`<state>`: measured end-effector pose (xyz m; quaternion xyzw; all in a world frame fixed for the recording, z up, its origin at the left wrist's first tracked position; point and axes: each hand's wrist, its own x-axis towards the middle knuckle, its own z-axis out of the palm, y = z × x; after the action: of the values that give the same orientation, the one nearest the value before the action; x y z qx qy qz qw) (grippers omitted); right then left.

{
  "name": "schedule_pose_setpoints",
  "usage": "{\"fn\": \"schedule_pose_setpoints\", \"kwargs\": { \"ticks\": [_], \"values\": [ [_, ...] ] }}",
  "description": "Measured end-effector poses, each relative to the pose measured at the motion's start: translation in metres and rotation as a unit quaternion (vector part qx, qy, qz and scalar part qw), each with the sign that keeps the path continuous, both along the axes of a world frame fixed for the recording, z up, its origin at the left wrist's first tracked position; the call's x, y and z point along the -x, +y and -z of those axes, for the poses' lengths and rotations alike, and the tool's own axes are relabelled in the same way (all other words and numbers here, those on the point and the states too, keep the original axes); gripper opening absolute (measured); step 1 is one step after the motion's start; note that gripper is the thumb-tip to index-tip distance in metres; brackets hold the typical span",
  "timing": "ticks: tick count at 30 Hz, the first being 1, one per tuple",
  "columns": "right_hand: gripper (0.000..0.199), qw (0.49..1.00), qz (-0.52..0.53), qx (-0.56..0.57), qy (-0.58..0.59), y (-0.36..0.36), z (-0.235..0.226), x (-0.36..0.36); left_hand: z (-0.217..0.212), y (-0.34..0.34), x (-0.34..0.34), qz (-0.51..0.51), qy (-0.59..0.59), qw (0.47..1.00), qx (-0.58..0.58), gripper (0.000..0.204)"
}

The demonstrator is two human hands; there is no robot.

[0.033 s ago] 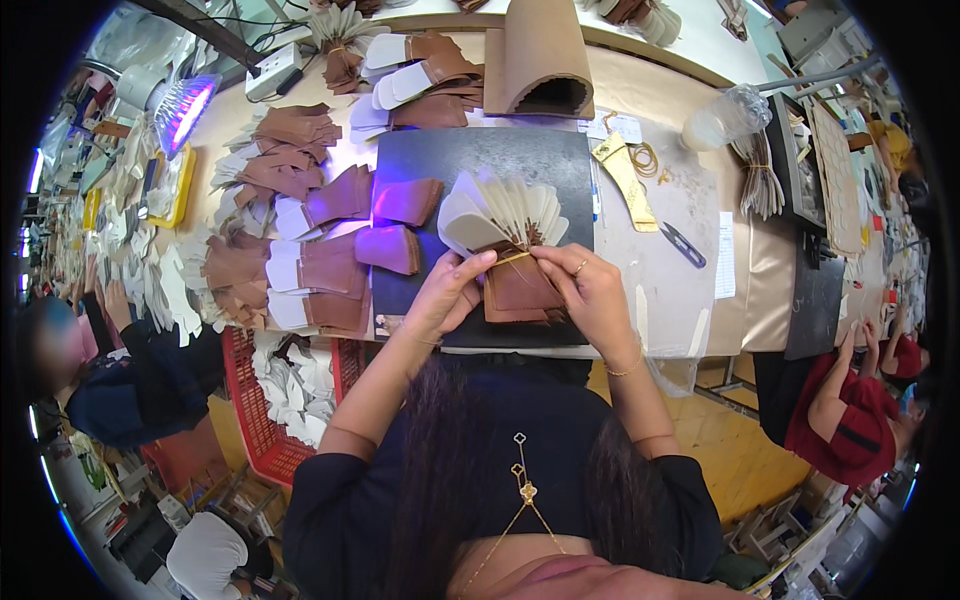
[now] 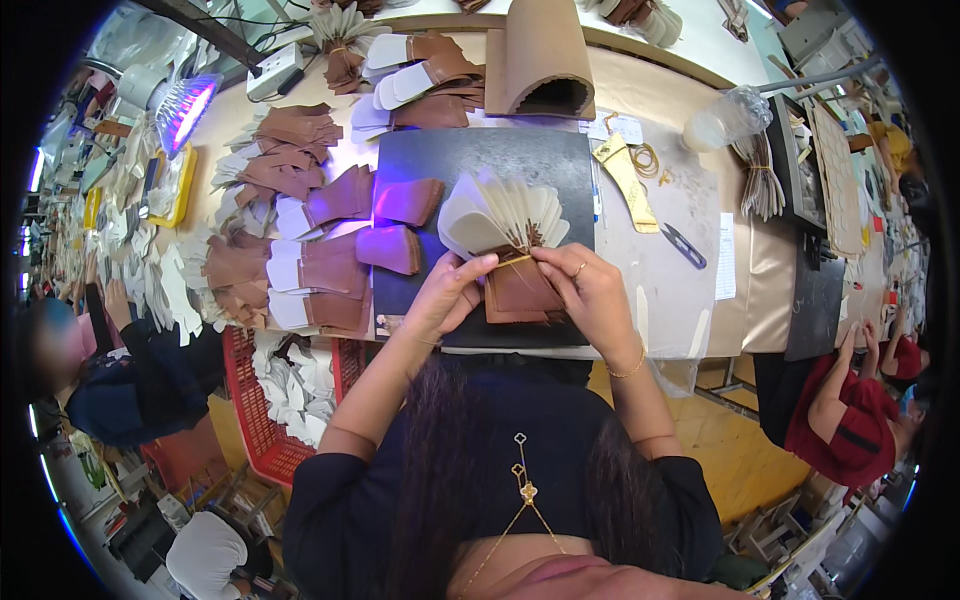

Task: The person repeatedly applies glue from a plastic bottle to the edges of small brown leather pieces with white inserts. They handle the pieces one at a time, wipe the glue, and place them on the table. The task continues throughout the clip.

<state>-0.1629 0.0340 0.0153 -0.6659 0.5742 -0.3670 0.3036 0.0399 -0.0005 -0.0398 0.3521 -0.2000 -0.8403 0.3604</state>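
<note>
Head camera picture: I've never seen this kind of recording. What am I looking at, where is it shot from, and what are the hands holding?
This is a wide fisheye view from a camera worn on a person's head, looking down, so straight edges bend. No machine: two bare hands. The left hand and right hand together hold a fanned bundle of brown and white pieces, bound at its narrow end, over a dark mat on the worktable. Stacks of brown pieces lie to the left, small snips to the right. A red basket stands below.

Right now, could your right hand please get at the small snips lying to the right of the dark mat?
Probably yes. The right hand grips the fanned bundle of pieces together with the left hand, but the table between it and the snips lies bare.
</note>
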Motion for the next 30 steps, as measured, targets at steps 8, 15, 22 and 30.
{"fn": "schedule_pose_setpoints", "kwargs": {
  "ticks": [8, 15, 22, 30],
  "values": [
    [0.018, 0.955, -0.135, 0.113, 0.237, 0.011, 0.0, 0.008, 0.015, 0.0, -0.007, 0.056, -0.077, 0.995, 0.011, 0.063],
    [0.016, 0.98, -0.074, 0.145, 0.114, 0.007, 0.013, 0.002, 0.002, 0.0, -0.003, 0.028, -0.015, 0.999, -0.029, 0.069],
    [0.015, 0.959, -0.154, -0.031, -0.235, 0.006, 0.004, 0.004, -0.013, -0.021, 0.002, -0.092, 0.043, 0.991, 0.083, 0.06],
    [0.012, 0.926, -0.303, -0.115, -0.195, 0.021, -0.004, -0.013, -0.034, -0.076, -0.029, -0.298, -0.008, 0.953, 0.048, 0.052]
  ]
}}
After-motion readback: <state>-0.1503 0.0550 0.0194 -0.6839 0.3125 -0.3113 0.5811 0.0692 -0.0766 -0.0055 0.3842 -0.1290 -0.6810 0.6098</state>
